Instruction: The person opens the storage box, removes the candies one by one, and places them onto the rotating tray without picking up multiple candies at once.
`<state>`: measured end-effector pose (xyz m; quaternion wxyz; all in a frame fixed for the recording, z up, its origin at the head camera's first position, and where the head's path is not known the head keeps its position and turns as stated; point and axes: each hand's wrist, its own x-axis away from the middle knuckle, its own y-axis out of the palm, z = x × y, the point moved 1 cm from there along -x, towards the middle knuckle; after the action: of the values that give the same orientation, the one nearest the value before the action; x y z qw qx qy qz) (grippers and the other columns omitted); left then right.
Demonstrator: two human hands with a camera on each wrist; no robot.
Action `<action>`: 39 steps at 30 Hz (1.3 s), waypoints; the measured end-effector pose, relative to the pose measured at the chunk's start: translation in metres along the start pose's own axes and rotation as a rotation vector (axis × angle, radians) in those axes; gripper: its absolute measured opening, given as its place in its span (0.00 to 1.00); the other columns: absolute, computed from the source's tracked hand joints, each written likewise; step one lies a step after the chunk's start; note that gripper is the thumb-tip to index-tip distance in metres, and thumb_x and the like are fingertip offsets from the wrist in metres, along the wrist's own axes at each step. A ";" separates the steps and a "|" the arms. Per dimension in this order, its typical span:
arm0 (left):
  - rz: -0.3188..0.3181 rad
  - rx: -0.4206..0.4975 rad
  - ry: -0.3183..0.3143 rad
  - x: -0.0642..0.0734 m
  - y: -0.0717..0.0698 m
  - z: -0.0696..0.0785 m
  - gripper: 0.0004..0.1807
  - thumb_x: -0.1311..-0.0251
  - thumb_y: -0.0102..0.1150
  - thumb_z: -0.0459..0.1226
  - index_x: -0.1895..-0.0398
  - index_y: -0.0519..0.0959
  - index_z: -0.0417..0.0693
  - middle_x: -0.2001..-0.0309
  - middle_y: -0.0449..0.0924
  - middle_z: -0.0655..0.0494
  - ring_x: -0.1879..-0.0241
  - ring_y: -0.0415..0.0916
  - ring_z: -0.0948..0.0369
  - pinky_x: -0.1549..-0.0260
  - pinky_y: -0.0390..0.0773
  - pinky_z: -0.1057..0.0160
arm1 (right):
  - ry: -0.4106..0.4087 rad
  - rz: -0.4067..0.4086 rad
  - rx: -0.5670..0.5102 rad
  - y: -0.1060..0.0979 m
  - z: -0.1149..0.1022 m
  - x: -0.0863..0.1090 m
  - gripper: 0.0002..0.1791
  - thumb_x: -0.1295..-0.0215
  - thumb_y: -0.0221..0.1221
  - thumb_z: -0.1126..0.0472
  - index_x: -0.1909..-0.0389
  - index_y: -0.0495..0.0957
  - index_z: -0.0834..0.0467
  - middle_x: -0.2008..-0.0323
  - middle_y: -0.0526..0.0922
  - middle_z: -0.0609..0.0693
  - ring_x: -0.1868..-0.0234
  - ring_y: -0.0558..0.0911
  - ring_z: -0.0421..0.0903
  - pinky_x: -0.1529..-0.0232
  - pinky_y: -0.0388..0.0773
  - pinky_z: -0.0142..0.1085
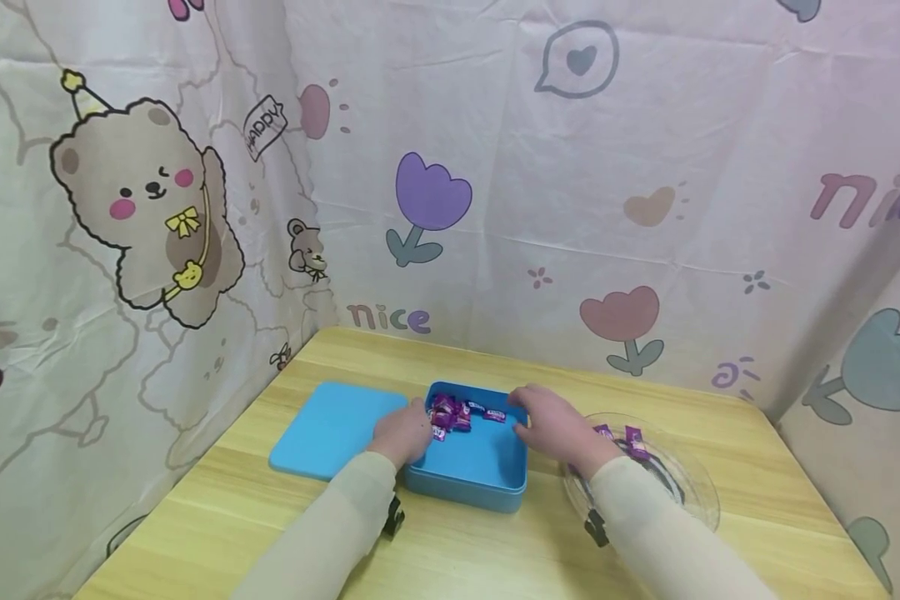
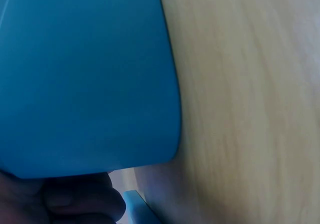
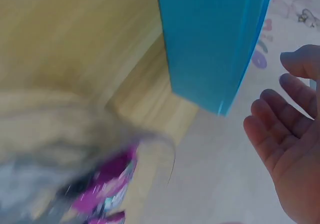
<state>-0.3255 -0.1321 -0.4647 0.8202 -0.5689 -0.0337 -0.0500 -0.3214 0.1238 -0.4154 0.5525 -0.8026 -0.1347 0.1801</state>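
Observation:
An uncovered blue box (image 1: 465, 492) stands on the table, with several purple-wrapped candies (image 1: 450, 412) gathered toward its far left part. My left hand (image 1: 403, 433) grips the box's left side; in the left wrist view its curled fingers (image 2: 85, 199) lie against the end of the box wall. Over the box's right rim hovers my right hand (image 1: 558, 425), which holds nothing. Seen from the right wrist, its fingers (image 3: 285, 114) are loosely spread and apart from the box (image 3: 210, 44).
A flat blue lid (image 1: 337, 429) lies left of the box. On the right, partly under my right forearm, is a clear round plate (image 1: 701, 500) with several purple-wrapped candies (image 1: 635, 442). Printed curtains (image 1: 495, 275) hang behind the wooden table (image 1: 450, 554).

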 end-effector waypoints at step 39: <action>-0.002 0.012 -0.013 0.001 0.000 0.000 0.32 0.27 0.47 0.37 0.24 0.57 0.33 0.38 0.76 0.39 0.63 0.75 0.51 0.72 0.79 0.52 | 0.165 -0.154 0.319 0.066 -0.039 -0.038 0.19 0.28 0.60 0.54 0.47 0.82 0.65 0.58 0.81 0.59 0.59 0.79 0.55 0.53 0.82 0.52</action>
<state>-0.3249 -0.1320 -0.4644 0.8235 -0.5640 -0.0398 -0.0472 -0.3373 0.0526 -0.4589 0.6940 -0.7042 -0.1199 0.0899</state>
